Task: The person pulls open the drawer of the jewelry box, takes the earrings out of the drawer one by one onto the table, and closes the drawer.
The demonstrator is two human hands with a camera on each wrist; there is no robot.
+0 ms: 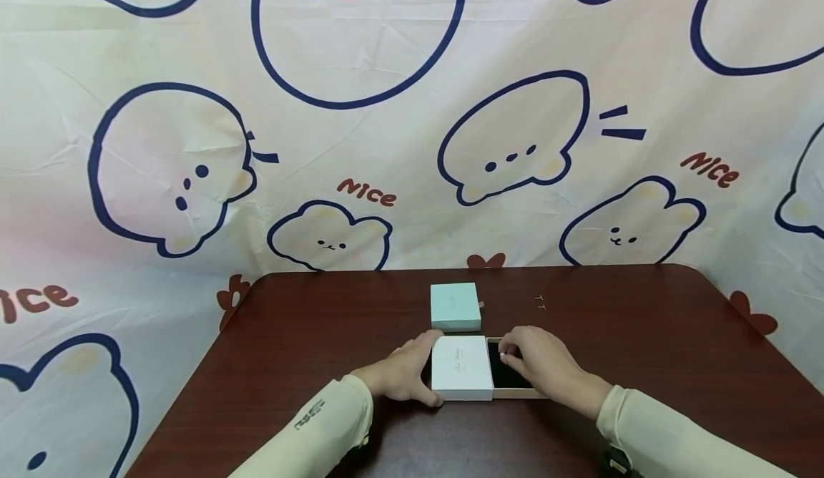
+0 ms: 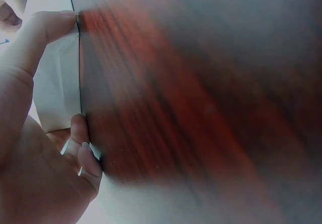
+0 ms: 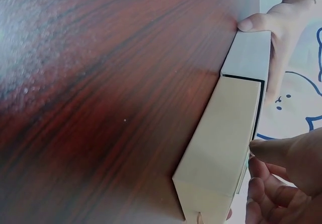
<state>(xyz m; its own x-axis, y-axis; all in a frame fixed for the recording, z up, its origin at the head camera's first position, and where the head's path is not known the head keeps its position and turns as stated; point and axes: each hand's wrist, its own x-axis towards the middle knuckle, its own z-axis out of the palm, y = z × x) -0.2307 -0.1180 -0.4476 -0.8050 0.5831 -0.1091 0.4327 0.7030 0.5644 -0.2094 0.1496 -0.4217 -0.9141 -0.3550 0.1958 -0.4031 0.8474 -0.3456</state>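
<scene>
A white slide-out box stands on the table, its white sleeve [image 1: 460,368] printed with small lettering. My left hand [image 1: 407,372] holds the sleeve's left end between thumb and fingers; the left wrist view shows the thumb on the box [image 2: 58,78] at one side and fingertips at the other. The cream drawer [image 3: 221,128] sticks out to the right, with black lining [image 1: 504,371] inside. Over the drawer, my right hand [image 1: 547,363] has curled fingers, pinching a tiny pale piece [image 1: 503,354] whose kind is too small to tell. The right wrist view shows these fingertips at the drawer's top edge.
Behind the white box stands a pale mint box [image 1: 455,306] with a small tab on its right. Two tiny thin metallic pieces [image 1: 540,303] lie to its right on the dark wooden table [image 1: 309,320]. A patterned cloth [image 1: 412,142] hangs behind the table.
</scene>
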